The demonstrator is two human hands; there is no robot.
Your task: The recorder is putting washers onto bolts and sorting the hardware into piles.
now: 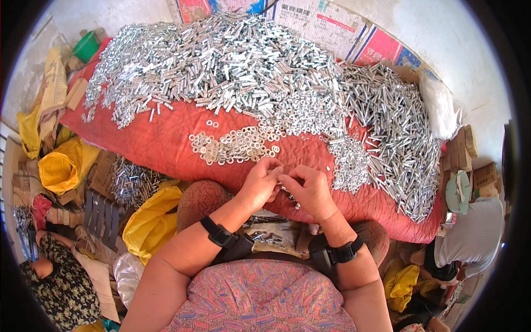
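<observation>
Holding left hand (263, 180) and right hand (307, 189) together at the fingertips, over near edge of red cloth (160, 133). Curling right closed on small metal parts (292, 197), partly hidden; cannot tell contents of left's closed pinch. Facing loose flat washers (235, 145) just beyond, heaped metal sleeves (232, 63) farther back, small metal rings (349, 163) and piled slim bolts (399, 130) off right. Wearing black wristbands (220, 237) on both wrists.
</observation>
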